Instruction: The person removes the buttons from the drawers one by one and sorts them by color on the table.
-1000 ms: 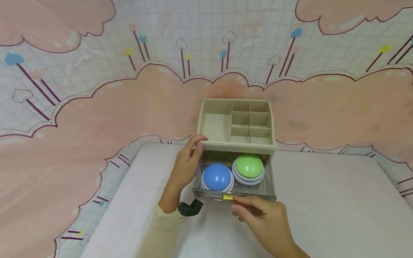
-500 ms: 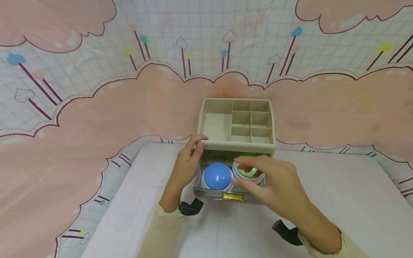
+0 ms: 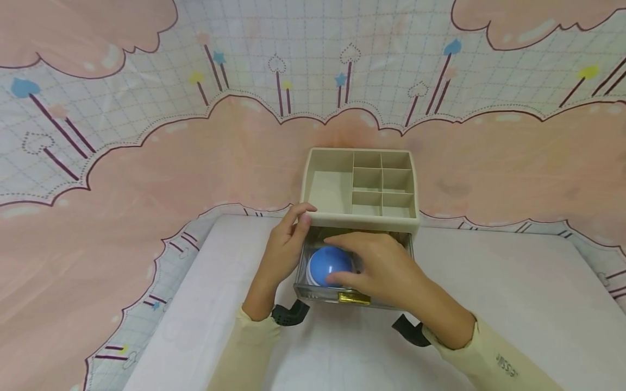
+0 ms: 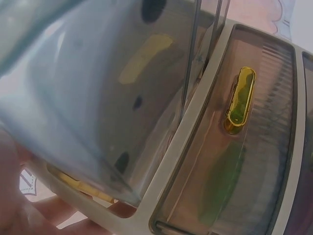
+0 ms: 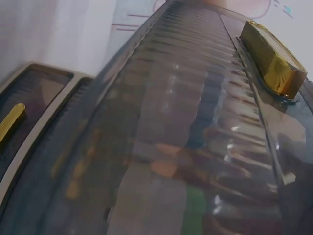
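Note:
A pulled-out clear grey drawer (image 3: 313,294) with a gold handle (image 3: 354,298) juts from a beige desktop organizer (image 3: 364,219). Inside it sits a blue dome button (image 3: 325,264) on a white base. My right hand (image 3: 386,266) is over the drawer, thumb and index finger spread at the near and far sides of the blue button; firm contact cannot be told. That hand hides the green dome button beside it. My left hand (image 3: 286,247) grips the organizer's front left corner, fingertips over its top edge.
The organizer's top has one large compartment (image 3: 330,190) and several small ones (image 3: 367,179). Below the pulled-out drawer, the left wrist view shows a closed drawer (image 4: 274,122) with a green shape behind its front. A white table surface (image 3: 489,304) meets a patterned cloth (image 3: 513,163) behind.
My right hand has let go of the drawer's gold handle, passed over the green button and moved left to the blue one. The left hand stays put.

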Demonstrator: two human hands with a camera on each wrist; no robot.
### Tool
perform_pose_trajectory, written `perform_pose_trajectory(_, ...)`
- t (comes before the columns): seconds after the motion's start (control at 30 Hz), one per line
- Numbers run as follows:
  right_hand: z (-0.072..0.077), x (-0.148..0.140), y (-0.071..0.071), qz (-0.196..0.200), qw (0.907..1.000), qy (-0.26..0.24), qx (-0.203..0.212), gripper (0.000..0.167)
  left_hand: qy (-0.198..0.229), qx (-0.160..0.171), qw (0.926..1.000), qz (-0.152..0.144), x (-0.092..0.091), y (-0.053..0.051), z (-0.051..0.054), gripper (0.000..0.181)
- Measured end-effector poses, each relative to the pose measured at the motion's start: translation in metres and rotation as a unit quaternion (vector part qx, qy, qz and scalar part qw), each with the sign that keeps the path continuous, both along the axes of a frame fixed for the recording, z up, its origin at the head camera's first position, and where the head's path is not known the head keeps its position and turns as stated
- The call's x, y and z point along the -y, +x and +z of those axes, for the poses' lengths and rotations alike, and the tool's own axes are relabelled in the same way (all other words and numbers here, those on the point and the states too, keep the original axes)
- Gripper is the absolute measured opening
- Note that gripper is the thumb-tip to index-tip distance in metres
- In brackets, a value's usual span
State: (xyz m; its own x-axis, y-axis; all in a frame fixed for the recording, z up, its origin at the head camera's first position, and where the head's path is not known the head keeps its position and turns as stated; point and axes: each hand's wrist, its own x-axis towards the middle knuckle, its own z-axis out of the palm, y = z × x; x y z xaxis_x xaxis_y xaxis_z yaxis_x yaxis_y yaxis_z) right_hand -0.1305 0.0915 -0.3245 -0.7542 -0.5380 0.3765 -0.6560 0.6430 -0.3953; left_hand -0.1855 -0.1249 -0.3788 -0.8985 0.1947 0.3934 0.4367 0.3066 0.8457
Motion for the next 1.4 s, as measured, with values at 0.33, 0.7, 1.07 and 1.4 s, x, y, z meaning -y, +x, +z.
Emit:
perform_pose_trajectory(0.33, -0.0019, 0.0036, -0.0042, -0.039, 0.9967, 0.058, 0.042, 0.064, -0.006, -0.008, 0.9999, 0.002, 0.0003, -0.0002, 0.0005, 0.024)
perform_pose_trajectory(0.7, -0.0017, 0.0064, -0.0044, -0.071, 0.9891, 0.104, 0.076, 0.067, 0.002, -0.004, 1.0000, 0.003, 0.0017, 0.0003, 0.0011, 0.023)
perform_pose_trajectory(1.07, -0.0024, 0.0064, -0.0059, -0.070, 0.9885, 0.118, 0.063, 0.073, -0.002, -0.008, 0.9999, 0.005, -0.0013, 0.0007, 0.0016, 0.023)
perform_pose_trajectory(1.4, -0.0047, 0.0047, -0.0048, -0.072, 0.9919, 0.103, 0.019, 0.069, 0.002, -0.013, 0.9999, 0.003, -0.0001, -0.0001, -0.0001, 0.023)
